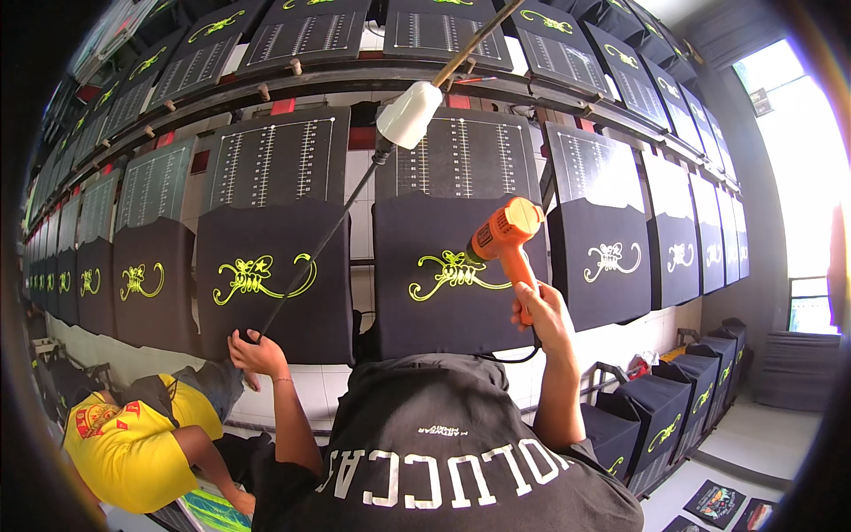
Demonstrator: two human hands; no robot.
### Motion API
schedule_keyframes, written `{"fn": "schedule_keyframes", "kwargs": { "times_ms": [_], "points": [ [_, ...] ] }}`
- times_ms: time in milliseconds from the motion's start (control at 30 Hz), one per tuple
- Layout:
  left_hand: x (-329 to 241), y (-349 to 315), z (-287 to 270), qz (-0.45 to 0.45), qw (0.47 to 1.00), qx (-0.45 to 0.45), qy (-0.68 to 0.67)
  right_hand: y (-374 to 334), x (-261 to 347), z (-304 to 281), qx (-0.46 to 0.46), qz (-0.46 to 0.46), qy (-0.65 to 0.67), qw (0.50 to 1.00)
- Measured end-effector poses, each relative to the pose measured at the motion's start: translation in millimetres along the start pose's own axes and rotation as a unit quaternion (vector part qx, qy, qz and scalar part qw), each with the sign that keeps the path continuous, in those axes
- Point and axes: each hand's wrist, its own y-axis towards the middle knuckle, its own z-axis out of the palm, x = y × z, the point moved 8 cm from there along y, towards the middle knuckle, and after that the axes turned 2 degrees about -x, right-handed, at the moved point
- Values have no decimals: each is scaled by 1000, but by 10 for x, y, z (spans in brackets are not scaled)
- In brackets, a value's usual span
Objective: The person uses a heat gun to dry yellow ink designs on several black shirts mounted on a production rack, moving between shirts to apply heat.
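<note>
My right hand (548, 317) is wrapped round the handle of an orange heat gun (513, 232). Its dark nozzle points left, just over the neon-yellow print (443, 277) on a black T-shirt (443, 328) stretched on a board. At the left, my left hand (259, 355) has its fingers closed on a black power cord (330, 235), by the lower edge of the neighbouring black shirt (275, 328). That cord slants up across this shirt's print to a white socket (410, 115), which hangs from a thin rod (479, 40).
Rows of boards with printed black shirts stretch left and right, with another row beyond a dark rail (292, 80). Shirts at the right carry whitish prints (612, 257). A person in a yellow shirt (133, 452) bends at the lower left. More shirt boards (651, 412) stand lower right.
</note>
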Motion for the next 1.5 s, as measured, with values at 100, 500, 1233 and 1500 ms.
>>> {"fn": "schedule_keyframes", "kwargs": {
  "times_ms": [100, 500, 1233, 1500],
  "points": [
    [-1, 3, 15, -2, 1000, 2, 5, -46, 2, 70, -17, -24, -33, 999],
    [53, 5, 56, 5, 1000, -3, 1, -252, -98, 16, -11, 12, -10, 1000],
    [48, 5, 26, 22, 999, -40, -13, -113, 186, 521, 53, -13, -65, 996],
    [24, 10, -13, 18, 999, -33, -14, -171, 243, 467, 52, -20, -74, 996]
  ]
}}
